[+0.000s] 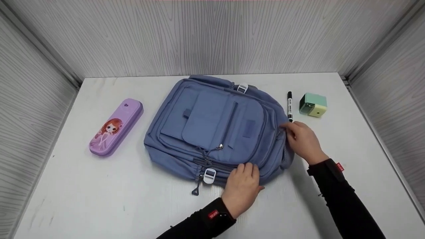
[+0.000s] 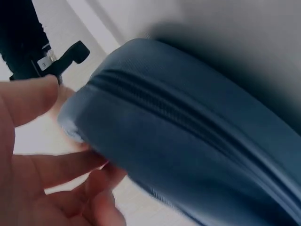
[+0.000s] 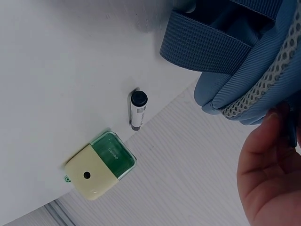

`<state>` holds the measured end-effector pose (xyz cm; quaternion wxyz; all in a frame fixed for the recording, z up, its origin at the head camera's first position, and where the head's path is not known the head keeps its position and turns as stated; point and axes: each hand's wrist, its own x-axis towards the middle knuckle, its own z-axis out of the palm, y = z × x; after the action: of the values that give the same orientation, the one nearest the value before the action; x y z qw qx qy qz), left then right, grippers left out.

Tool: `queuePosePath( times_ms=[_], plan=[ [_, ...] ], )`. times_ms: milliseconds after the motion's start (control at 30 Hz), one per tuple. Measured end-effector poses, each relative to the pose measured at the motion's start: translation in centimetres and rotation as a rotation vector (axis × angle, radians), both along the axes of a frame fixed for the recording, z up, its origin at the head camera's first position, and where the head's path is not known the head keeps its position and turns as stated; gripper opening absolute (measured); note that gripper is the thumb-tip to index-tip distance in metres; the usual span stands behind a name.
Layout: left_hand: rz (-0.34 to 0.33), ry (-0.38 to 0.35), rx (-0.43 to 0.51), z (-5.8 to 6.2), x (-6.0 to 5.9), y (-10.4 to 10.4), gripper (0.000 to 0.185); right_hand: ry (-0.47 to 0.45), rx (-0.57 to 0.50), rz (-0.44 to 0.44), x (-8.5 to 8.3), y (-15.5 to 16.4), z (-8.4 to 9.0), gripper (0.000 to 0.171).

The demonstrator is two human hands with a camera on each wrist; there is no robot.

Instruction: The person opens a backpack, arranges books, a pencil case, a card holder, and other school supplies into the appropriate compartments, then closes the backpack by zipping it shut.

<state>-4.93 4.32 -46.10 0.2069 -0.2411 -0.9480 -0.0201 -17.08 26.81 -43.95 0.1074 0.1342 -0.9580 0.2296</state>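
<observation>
A blue backpack (image 1: 212,119) lies on its back, front pocket facing up. My left hand (image 1: 242,187) rests over its near edge, fingertips on the fabric beside a zipper. The left wrist view shows that thumb (image 2: 30,99) apart from the bag's zipped side (image 2: 178,122). At the backpack's right end, my right hand (image 1: 305,141) pinches a small zipper pull at the edge. In the right wrist view the thumb (image 3: 263,136) presses against this dark blue tab (image 3: 291,125), close to the mesh-trimmed strap (image 3: 263,89); the other fingers are partly hidden.
A black-capped marker (image 1: 290,106) lies just beyond my right hand, next to a green and yellow pencil sharpener (image 1: 313,105). Left of the backpack is a purple pencil case (image 1: 116,127) with a printed doll. Grey wood-grain panels (image 1: 212,36) enclose the white table (image 1: 99,199).
</observation>
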Motion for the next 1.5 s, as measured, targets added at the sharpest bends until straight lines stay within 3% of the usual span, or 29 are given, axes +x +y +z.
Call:
queuePosePath(
  times_ms=[133,233,333,667,867,1167,1333,1500],
  plan=[
    [0.032,0.081,0.008,-0.6,-0.3,0.9,0.065,-0.010,-0.006,-0.012,0.0,0.1,-0.2,0.024],
    [0.038,0.188,0.013,-1.1,-0.4,1.0,0.050,-0.013,-0.008,-0.015,0.0,0.1,-0.4,0.023],
    [0.034,0.243,0.019,-1.4,-0.5,1.0,0.035,0.004,-0.002,-0.005,0.1,0.2,-0.4,0.022],
    [-0.005,0.250,0.071,-2.1,-1.0,0.5,0.027,0.068,-0.006,0.009,0.4,0.1,-0.6,0.021],
    [-0.104,0.191,0.112,-2.2,-1.7,-0.5,0.020,0.137,0.023,0.012,1.1,0.0,-0.9,0.017],
    [-0.341,0.104,0.192,-2.1,-2.6,-3.8,0.012,0.215,0.050,0.043,2.0,0.0,-0.9,0.015],
    [-0.456,0.068,0.222,-2.0,-3.2,-6.1,0.014,0.241,0.047,0.046,2.1,-0.1,-0.8,0.016],
    [-0.526,0.043,0.215,-2.0,-3.6,-8.2,0.021,0.249,0.048,0.050,1.8,-0.2,-0.7,0.017]
  ],
)
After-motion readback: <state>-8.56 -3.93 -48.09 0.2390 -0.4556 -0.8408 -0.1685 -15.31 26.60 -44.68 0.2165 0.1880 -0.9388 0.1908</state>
